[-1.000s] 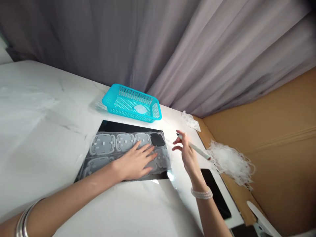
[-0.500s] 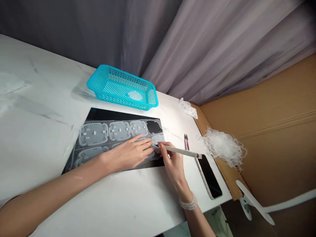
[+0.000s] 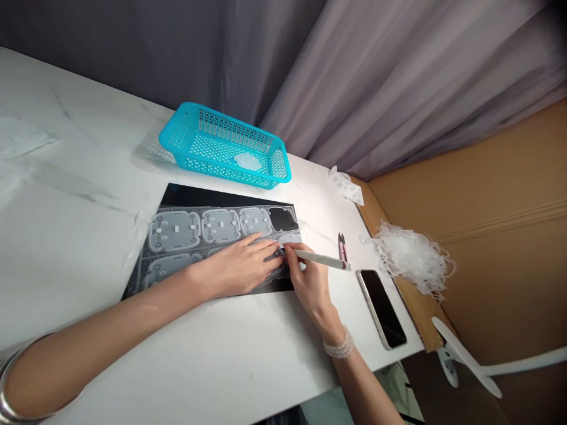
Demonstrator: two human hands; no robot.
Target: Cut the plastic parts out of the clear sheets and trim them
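Observation:
A translucent plastic sheet of moulded, rounded panels (image 3: 175, 230) lies on a black mat (image 3: 186, 193). At its far right corner is an opening where black shows through. My left hand (image 3: 241, 265) rests flat across the sheet, fingers stretched out and slightly spread, covering several panels. My right hand (image 3: 308, 277) is closed on a slim white pen-shaped tool (image 3: 321, 258), held low and slanting. The tool's dark tip is down at a panel on the right of the sheet, close to my left fingertips. Whether it is a blade I cannot make out.
Behind the mat stands a blue perforated basket (image 3: 224, 171) with one translucent piece (image 3: 247, 161) inside. To the right lie pink thread snips (image 3: 342, 248), a phone (image 3: 381, 310), a tangle of clear plastic scraps (image 3: 411, 260) and a crumpled white wrapper (image 3: 345, 186). Cardboard (image 3: 487, 218) borders the right side.
The view has shifted slightly. The pen-shaped tool's tip has moved a little away from me along the panel, and its rear end has swung. My left hand stays on the sheet.

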